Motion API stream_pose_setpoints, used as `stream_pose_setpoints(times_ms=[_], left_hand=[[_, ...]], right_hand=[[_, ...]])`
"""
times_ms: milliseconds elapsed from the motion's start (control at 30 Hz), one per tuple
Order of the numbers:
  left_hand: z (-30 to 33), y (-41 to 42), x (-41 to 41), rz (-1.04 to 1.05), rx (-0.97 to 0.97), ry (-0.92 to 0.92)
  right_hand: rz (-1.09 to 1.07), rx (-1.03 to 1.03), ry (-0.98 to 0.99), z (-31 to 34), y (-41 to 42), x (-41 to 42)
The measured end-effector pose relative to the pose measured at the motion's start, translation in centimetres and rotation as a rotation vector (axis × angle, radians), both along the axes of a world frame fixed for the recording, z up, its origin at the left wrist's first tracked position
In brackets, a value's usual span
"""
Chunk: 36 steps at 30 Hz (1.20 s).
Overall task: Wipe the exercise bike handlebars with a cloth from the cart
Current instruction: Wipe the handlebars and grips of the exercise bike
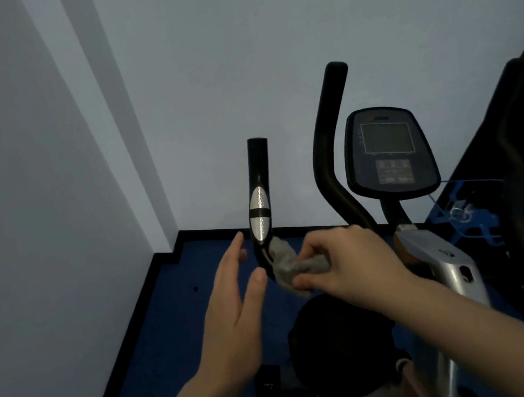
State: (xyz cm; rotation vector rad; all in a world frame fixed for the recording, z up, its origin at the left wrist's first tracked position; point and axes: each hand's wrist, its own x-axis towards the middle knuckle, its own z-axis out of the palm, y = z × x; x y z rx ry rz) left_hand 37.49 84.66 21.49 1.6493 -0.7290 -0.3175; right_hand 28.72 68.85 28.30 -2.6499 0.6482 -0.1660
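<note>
cloth [290, 262] bunched against lower bend of left handlebar [259, 198] | clamped in right hand [355, 261] fingers | left hand [231, 305] held open, fingers apart, empty | cloth judged soft, light; best gripped wadded

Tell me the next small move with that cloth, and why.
Probably slide the cloth up the left handlebar. The right hand presses it against the bar's lower bend, below the silver sensor, so the grip above looks unwiped. The open left hand hovers beside the bar, holding nothing, and could steady it.
</note>
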Motion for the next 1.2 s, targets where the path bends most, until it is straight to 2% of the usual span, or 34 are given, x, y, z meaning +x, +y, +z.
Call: stream_pose_setpoints(times_ms=[100, 233, 367, 467, 567, 700, 867, 967, 1133, 1200], left_hand=[[0.3, -0.6, 1.7, 0.015, 0.01, 0.018], [0.9, -1.6, 3.7, -0.022, 0.027, 0.022], [1.0, -2.3, 5.4, -0.076, 0.007, 0.029], [0.9, -2.7, 6.3, -0.12, 0.007, 0.033], [0.8, -3.2, 6.9, -0.181, -0.038, 0.081], [1.1, -4.1, 7.0, -0.244, -0.123, 0.099], [1.0, -4.2, 8.4, -0.255, -0.117, 0.071], [0.9, -4.4, 8.8, -0.252, -0.099, 0.031], [0.9, -4.7, 8.7, -0.266, -0.079, -0.042], [0.8, -4.6, 9.0, -0.277, -0.081, -0.076]], right_hand=[[-0.096, -0.064, -0.033, -0.1, 1.6, 0.9], [-0.18, 0.079, -0.133, 0.0, 3.4, 5.1], [-0.305, 0.35, -0.185, -0.6, 2.7, 3.7], [-0.358, 0.34, -0.219, -1.4, 3.2, 4.1], [-0.444, 0.402, -0.348, -1.1, 3.1, 6.6], [-0.497, 0.356, -0.511, 0.4, 2.3, 9.9], [-0.482, 0.411, -0.411, -0.4, 2.5, 8.2], [-0.489, 0.337, -0.409, -0.1, 2.1, 9.5], [-0.556, 0.291, -0.668, 0.7, 0.3, 13.6], [-0.513, 0.308, -0.765, 0.3, 0.1, 14.0]])
